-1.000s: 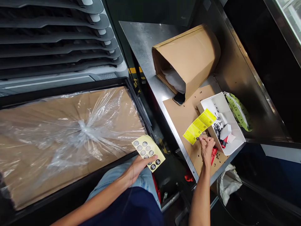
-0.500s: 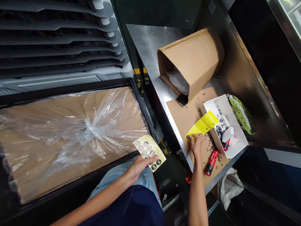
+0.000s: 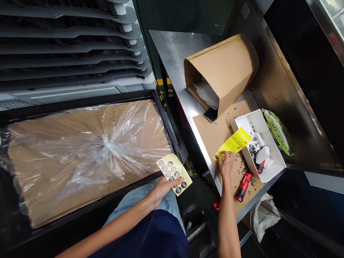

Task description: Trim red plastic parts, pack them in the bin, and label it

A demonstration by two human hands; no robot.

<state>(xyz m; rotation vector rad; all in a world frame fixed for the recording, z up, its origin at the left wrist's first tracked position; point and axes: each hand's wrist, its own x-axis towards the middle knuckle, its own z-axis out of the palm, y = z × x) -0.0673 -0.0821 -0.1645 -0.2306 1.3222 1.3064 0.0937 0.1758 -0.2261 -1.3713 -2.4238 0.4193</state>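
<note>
head-worn view, facing forward and down, close

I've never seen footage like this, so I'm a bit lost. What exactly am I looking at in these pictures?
There's no machine here. These are a person's own two hands, seen from a camera worn on their head and looking down. The left hand holds a sheet of round stickers. The right hand touches a yellow label strip, which lies over a cardboard sheet on a steel table. Also on the table are a cardboard box, a phone, a white tray, and a red tool among scattered black bits. To the left lies a plastic-wrapped cardboard panel.
</note>
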